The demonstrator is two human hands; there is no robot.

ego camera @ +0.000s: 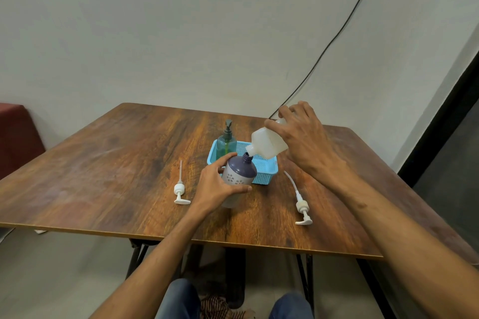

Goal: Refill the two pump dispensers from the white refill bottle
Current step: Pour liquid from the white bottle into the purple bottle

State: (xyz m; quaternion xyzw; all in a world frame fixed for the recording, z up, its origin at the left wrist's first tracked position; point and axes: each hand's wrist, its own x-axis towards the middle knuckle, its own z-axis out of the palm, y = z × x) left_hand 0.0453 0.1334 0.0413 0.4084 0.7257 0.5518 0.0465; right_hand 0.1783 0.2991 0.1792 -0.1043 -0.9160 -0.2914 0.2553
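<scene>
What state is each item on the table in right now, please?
purple dispenser: pump off, neck open, gripped by left hand
white refill bottle: uncapped, tipped, spout at the purple dispenser's neck, gripped by right hand
green dispenser: upright in blue basket, pump fitted
left pump head: detached, lying on table
right pump head: detached, lying on table

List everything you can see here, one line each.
table: one, brown wood.
basket: one, blue, table centre.
pump bottle: one, green, pump on, standing in the basket.
open bottle: one, purple and grey, before the basket.
refill bottle: one, white, tilted over the open bottle's neck.
pump heads: two, white, on the table, either side.
cable: one, black, on the wall.
seat: one, red, far left.
hands: two; left hand holds the open bottle, right hand holds the refill bottle.
</scene>
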